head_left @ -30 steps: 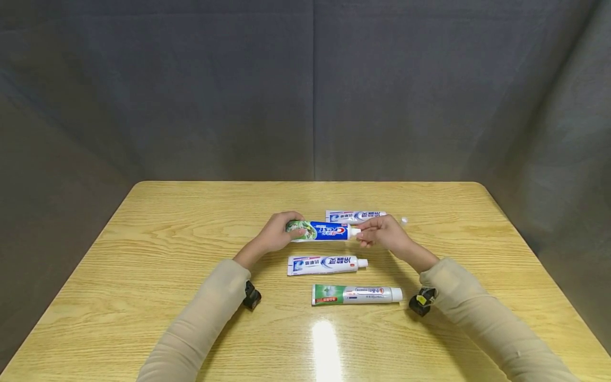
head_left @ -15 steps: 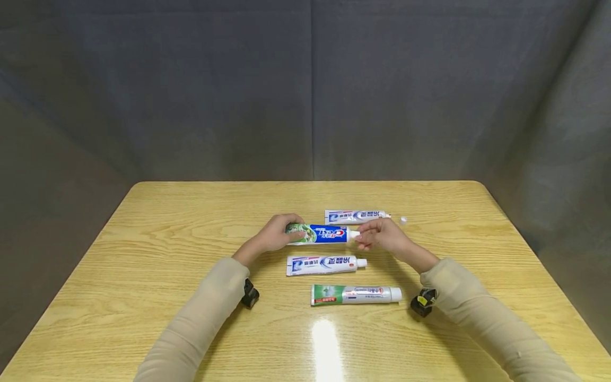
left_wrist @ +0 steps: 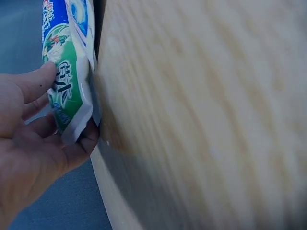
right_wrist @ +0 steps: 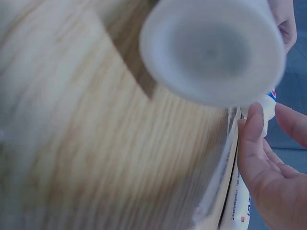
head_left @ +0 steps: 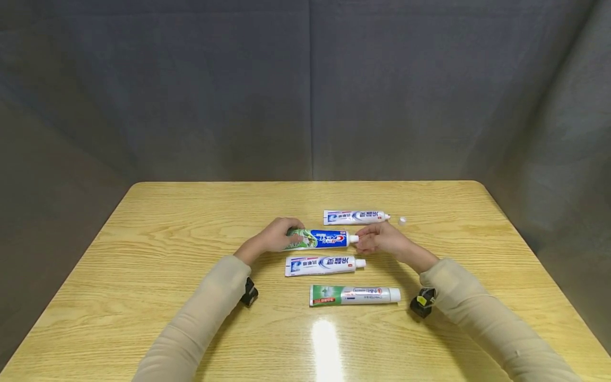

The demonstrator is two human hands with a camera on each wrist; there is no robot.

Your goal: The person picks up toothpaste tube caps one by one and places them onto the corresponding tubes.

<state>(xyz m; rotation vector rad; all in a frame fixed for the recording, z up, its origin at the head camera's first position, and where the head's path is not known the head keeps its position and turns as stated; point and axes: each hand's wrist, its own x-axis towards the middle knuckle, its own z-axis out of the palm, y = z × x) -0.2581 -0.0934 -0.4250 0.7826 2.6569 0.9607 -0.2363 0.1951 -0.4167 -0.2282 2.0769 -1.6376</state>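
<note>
My left hand [head_left: 277,235] grips the flat tail of a blue and green Crest toothpaste tube [head_left: 329,239], thumb on top and fingers beneath in the left wrist view. The tube lies level, low over the table, its neck pointing right. At that end, thumb and fingers of my right hand [head_left: 386,243] pinch the white toothpaste cap [right_wrist: 268,115]. Behind lies a white toothpaste tube [head_left: 355,217] with a bare nozzle, and a loose white cap [head_left: 402,220] sits just right of it.
Nearer me lie another white toothpaste tube [head_left: 324,266] and a green and silver one [head_left: 353,295], both capped. The latter's cap [right_wrist: 211,52] looms large in the right wrist view. A grey curtain [head_left: 305,95] hangs behind the wooden table [head_left: 191,212].
Both hands have come slightly lower and nearer with the Crest tube, uncovering the back tube's nozzle. More of the Crest cap shows beside the right fingertips.
</note>
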